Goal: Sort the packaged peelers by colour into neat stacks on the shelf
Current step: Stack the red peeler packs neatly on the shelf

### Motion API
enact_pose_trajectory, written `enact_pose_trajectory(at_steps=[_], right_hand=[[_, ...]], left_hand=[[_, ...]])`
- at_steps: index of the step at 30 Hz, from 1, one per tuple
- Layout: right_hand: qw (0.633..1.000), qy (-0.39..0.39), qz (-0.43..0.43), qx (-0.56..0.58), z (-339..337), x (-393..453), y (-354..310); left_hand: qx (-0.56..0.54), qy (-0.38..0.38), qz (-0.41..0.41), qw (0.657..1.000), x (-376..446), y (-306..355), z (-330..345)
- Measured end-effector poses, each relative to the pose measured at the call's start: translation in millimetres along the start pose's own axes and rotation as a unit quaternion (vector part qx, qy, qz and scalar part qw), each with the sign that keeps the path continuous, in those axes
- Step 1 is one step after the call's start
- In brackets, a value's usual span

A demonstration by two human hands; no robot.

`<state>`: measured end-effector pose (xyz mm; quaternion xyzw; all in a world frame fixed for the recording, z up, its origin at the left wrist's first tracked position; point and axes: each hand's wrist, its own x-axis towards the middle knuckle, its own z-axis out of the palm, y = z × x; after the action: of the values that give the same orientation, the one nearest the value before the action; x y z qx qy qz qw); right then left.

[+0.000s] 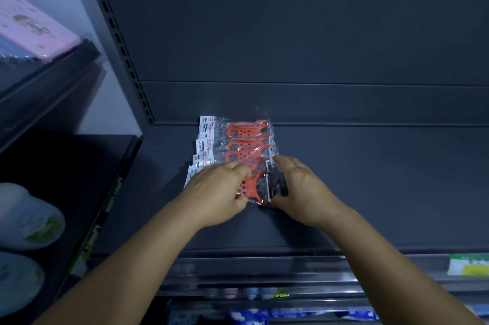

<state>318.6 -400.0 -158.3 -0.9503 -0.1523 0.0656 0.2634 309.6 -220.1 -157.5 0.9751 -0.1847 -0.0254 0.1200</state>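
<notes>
Centrally on a dark shelf (370, 179), toward its back-left corner, orange peelers in clear packets (246, 139) lie overlapped in a row running front to back. Both hands grip the frontmost packet (260, 189): the left hand (219, 192) pinches its handle end with curled fingers, while the right hand (301, 187) curls around its blade end.

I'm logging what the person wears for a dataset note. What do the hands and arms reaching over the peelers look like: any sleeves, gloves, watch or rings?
Both forearms are bare all the way to the bottom edge of the picture; no sleeve shows. The left hand and right hand wear no gloves. No watch, bracelet or ring is visible on either, though the dim light would hide small details.
</notes>
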Motion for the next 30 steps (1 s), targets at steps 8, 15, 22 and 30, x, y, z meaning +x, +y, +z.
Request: enact_pose_trajectory(at_steps=[8,15,22,30], right_hand=[[0.999,0.012,-0.015,-0.046,0.4,-3.1,-1.3],[0.994,0.016,0.0,-0.104,5.5,-5.9,1.3],[0.99,0.013,-0.039,-0.134,19.6,-0.3,-2.8],[0.989,0.021,-0.026,-0.145,19.8,4.3,-4.1]], left_hand=[[-0.024,0.057,-0.018,0.998,3.5,6.1,9.7],[-0.014,0.024,-0.034,0.999,-1.4,0.5,22.7],[0.016,-0.016,-0.039,0.999,0.4,-0.9,30.4],[0.035,-0.025,-0.032,0.999,8.2,0.4,21.1]])
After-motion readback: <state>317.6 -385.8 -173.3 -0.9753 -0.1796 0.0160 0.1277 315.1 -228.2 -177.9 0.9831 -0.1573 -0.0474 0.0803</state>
